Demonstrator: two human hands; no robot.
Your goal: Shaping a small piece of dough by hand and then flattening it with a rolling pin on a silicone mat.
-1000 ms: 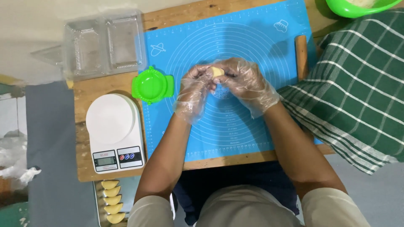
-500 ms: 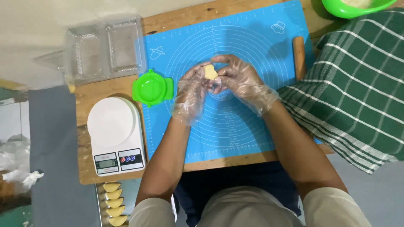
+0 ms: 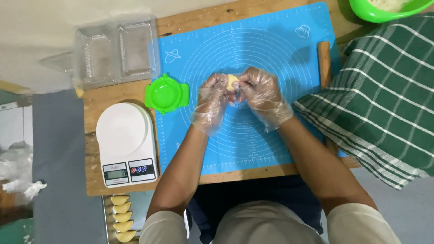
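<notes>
Both of my hands wear clear plastic gloves and meet over the middle of a blue silicone baking mat. Between the fingertips sits a small pale yellow piece of dough. My left hand cups it from the left and my right hand pinches it from the right. Just left of my left hand, at the mat's edge, lies a bright green round dumpling press.
A white digital kitchen scale stands left of the mat, with clear plastic containers behind it. A wooden rolling pin lies at the mat's right edge beside a green checked cloth. A green bowl sits top right. Several folded dumplings rest on a tray below the table.
The dough piece has turned and shifted slightly between my fingers; both hands stay together over the mat's middle.
</notes>
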